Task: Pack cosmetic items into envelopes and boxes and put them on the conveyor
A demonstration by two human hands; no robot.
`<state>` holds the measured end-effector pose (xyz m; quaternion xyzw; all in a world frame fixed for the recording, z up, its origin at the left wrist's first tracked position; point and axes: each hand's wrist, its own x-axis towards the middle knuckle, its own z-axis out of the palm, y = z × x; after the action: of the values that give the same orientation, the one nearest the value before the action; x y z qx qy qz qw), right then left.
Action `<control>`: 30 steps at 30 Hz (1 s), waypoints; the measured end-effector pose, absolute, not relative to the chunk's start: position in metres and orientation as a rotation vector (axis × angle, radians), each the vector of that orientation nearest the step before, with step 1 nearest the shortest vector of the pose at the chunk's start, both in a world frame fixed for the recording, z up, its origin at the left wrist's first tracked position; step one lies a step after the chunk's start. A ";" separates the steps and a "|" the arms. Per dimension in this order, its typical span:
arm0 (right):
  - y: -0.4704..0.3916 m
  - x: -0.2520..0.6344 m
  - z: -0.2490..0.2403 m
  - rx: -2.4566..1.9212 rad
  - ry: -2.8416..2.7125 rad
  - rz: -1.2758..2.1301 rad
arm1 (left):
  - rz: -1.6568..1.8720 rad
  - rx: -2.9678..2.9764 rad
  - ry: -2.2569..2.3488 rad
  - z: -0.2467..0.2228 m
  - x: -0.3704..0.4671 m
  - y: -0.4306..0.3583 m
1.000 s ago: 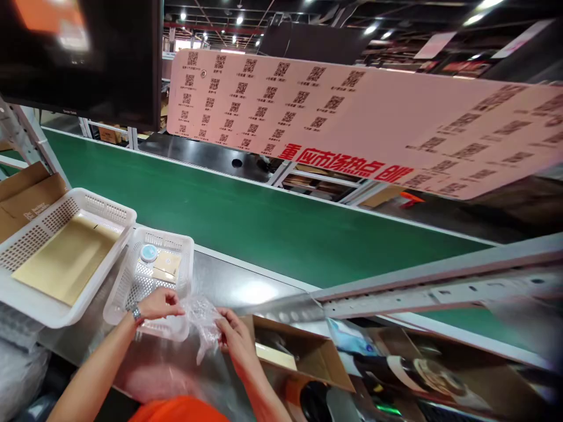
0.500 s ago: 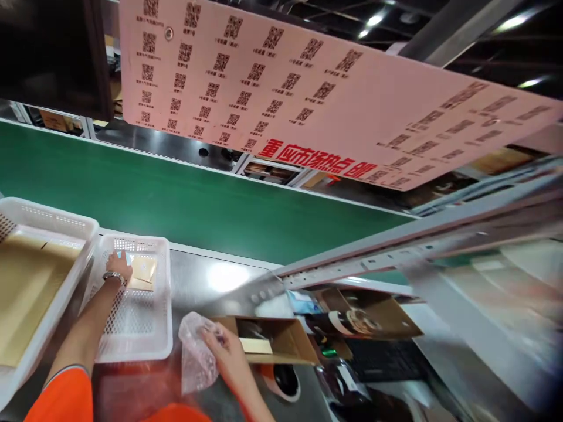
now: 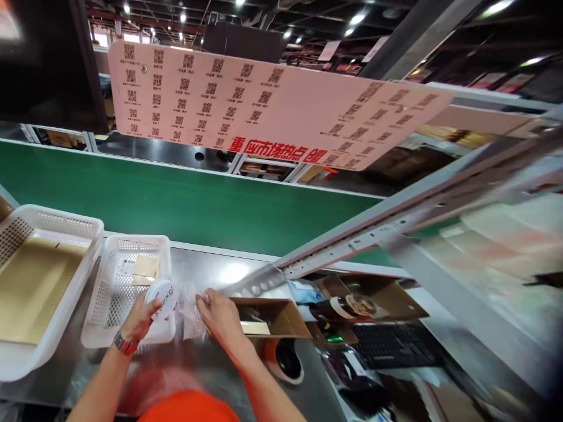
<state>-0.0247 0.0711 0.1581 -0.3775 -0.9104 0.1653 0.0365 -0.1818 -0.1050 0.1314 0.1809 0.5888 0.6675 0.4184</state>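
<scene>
Green conveyor belt (image 3: 220, 202) behind the metal table (image 3: 193, 258), with a long pink board (image 3: 308, 97) of printed codes and red characters hung above it. At upper left, a dark screen (image 3: 44, 64); high at the back, ceiling lights (image 3: 183, 16). Gripping a round white container (image 3: 162, 296) with the left hand (image 3: 138, 316), fingers closed about its edge, lettered face tilted into view, over the right side of the small white basket (image 3: 118, 308). Wearing a watch (image 3: 125, 343) on that wrist. Pinching clear plastic wrap (image 3: 191, 319) with the right hand (image 3: 219, 316), just to the right of the container and above the table. Contact between wrap and container: not possible to tell. Inside the small basket, a tan packet (image 3: 146, 268) beside a pale printed packet (image 3: 125, 267). Just to its left, a larger white basket (image 3: 70, 223) with a flat brown piece (image 3: 44, 287) on the bottom. Close by the right hand, an open cardboard box (image 3: 284, 319), with an orange-and-white round object (image 3: 270, 354) just below in view. Farther right, a black keyboard (image 3: 391, 346).
</scene>
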 end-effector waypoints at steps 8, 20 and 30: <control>0.057 -0.006 0.167 -1.043 -2.836 0.577 | 1.674 0.515 1.724 0.171 -0.121 -0.138; 0.032 0.048 0.140 -0.570 -2.605 0.675 | 1.387 0.628 2.236 0.149 -0.079 -0.108; 0.013 0.069 0.125 -0.702 -2.417 1.241 | 1.272 0.988 1.956 0.157 -0.067 -0.121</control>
<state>0.0688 0.0132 0.1247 -0.2466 -0.8492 0.4361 0.1668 -0.0672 -0.1205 0.1574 0.3720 0.7367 0.4789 0.2992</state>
